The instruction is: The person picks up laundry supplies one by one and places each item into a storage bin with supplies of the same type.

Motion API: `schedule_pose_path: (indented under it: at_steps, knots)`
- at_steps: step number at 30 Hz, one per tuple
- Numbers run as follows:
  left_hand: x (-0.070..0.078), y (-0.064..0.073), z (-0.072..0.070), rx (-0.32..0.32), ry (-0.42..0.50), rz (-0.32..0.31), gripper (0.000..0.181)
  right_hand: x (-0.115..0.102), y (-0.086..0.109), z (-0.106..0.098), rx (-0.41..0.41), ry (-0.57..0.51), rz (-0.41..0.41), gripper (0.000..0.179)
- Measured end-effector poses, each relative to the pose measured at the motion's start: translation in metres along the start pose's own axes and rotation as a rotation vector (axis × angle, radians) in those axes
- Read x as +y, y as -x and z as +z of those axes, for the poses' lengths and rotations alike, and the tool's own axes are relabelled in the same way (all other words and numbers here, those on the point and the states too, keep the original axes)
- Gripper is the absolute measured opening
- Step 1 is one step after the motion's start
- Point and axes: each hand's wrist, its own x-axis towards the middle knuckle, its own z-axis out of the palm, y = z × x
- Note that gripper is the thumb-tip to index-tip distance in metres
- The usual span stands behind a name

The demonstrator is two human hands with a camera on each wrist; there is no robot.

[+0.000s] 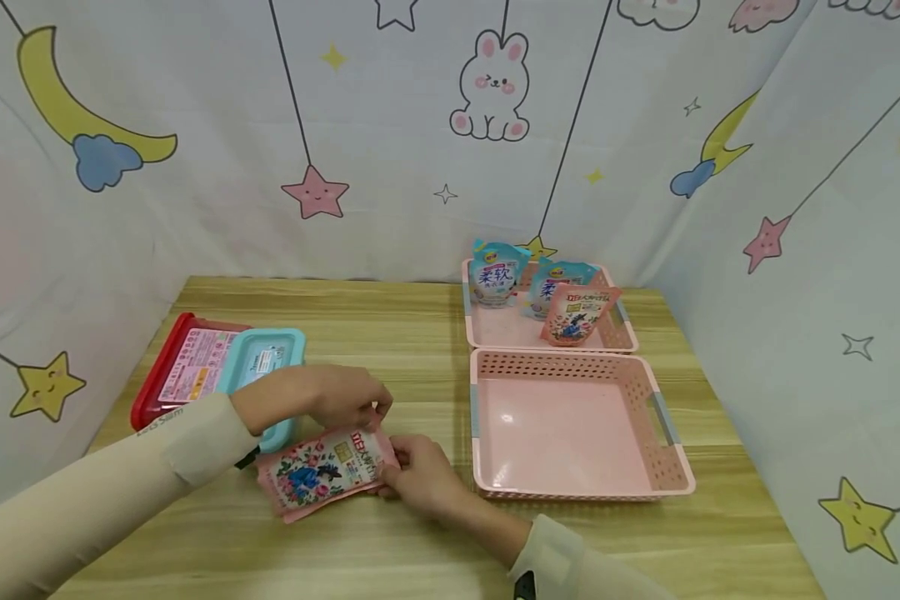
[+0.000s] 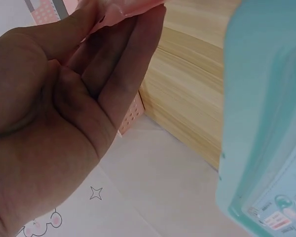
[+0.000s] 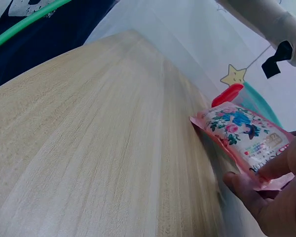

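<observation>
A pink floral pouch (image 1: 322, 475) lies low over the wooden table, tilted, its printed face up. My left hand (image 1: 341, 396) reaches over its far corner. In the left wrist view, thumb and fingers pinch the pouch's pink edge (image 2: 130, 7). My right hand (image 1: 423, 479) grips the pouch's right end from the near side. The right wrist view shows the pouch (image 3: 244, 136) puffed out, with that hand's thumb and fingers (image 3: 241, 190) around its end. Possibly a second pouch edge shows underneath; I cannot tell.
Left of the pouch stand a red-rimmed box (image 1: 161, 375) and a turquoise-lidded box (image 1: 298, 346). At right is a pink basket (image 1: 555, 433). Behind it, another pink basket (image 1: 487, 333) holds two blue pouches (image 1: 495, 275) and a pink pouch (image 1: 573, 317). A patterned curtain (image 1: 390, 100) closes the back and sides.
</observation>
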Motion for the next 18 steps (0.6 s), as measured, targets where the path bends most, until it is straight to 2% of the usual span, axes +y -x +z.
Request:
schedule_pose_path:
  at_steps: [4, 9, 13, 18]
  knots:
    - [0.001, 0.003, -0.005, 0.023, 0.005, 0.007, 0.014, -0.001, 0.001, 0.001, 0.043, -0.024, -0.011, 0.022]
    - [-0.002, 0.007, -0.011, 0.039, 0.049, 0.021, 0.014, -0.003, 0.001, 0.003, 0.076, -0.124, -0.022, 0.019]
    - [-0.006, 0.011, -0.015, 0.048, 0.083, 0.041, 0.013, -0.009, 0.001, 0.002, 0.072, -0.200, -0.035, 0.015]
    - [-0.012, 0.020, -0.018, 0.114, 0.080, 0.068, 0.011, -0.015, -0.001, -0.003, 0.069, -0.201, -0.056, 0.018]
